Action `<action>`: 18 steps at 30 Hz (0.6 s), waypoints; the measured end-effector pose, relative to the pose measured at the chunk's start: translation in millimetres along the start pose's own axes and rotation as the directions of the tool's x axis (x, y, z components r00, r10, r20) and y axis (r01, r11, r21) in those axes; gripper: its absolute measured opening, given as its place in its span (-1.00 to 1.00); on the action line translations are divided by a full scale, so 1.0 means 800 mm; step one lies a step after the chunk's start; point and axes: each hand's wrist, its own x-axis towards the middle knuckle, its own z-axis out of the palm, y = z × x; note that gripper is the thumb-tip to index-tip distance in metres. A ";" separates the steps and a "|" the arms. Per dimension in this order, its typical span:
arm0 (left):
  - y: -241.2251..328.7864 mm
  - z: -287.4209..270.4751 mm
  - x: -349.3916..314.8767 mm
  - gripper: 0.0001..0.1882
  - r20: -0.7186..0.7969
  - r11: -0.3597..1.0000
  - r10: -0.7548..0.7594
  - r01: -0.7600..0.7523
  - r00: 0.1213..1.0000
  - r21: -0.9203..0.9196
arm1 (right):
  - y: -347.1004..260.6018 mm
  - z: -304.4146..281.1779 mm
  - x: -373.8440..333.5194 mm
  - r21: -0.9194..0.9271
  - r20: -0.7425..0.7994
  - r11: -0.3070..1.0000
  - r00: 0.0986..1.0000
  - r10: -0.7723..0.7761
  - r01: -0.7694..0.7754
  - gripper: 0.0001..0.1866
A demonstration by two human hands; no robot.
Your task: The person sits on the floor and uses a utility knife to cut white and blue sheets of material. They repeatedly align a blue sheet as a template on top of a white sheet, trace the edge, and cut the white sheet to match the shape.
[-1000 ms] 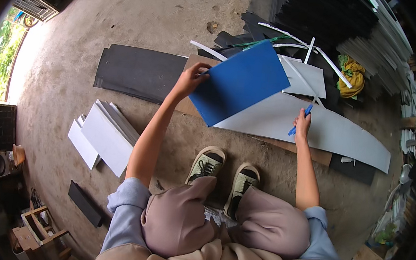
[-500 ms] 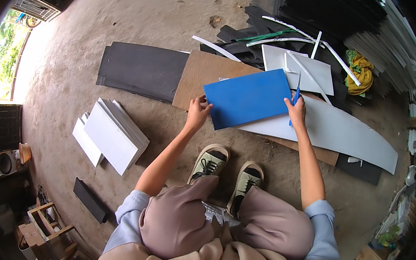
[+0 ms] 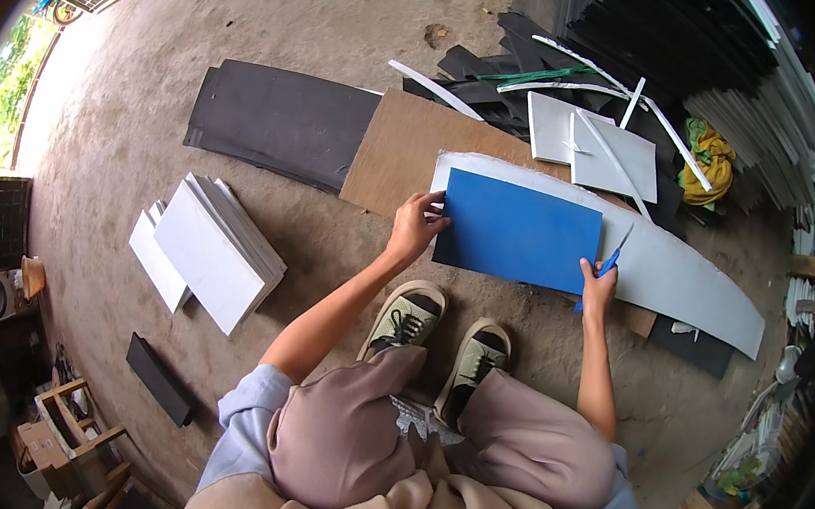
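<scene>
A blue rectangular sheet [image 3: 520,231] lies over the left part of a long white sheet [image 3: 695,277] with a curved upper edge. At the blue sheet's left edge, my left hand [image 3: 417,226] is closed, gripping it near the upper corner. My right hand [image 3: 597,290] is closed round a blue-handled knife [image 3: 611,262], its thin blade pointing up and away. That hand also touches the blue sheet's lower right corner. Brown board [image 3: 403,151] and dark sheets [image 3: 283,125] lie under and beside the white sheet.
White panels [image 3: 216,256] are stacked at left, near a black block [image 3: 160,380]. Beyond the work lie white panels [image 3: 633,158], loose white strips [image 3: 433,90] and a yellow-green cloth [image 3: 709,156]. Stacked dark sheets [image 3: 669,34] stand far right. My shoes [image 3: 405,323] are close in front.
Both hands have brought the blue sheet right and slightly nearer, turning it straighter over the white sheet. The white sheet's left end now shows around it. The knife stays in my right hand.
</scene>
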 end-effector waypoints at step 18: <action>-0.004 -0.020 0.026 -0.60 -0.033 0.980 0.063 -0.056 0.997 0.191 | -0.021 0.012 0.017 0.212 0.146 0.977 0.989 -0.023 -0.009 -0.58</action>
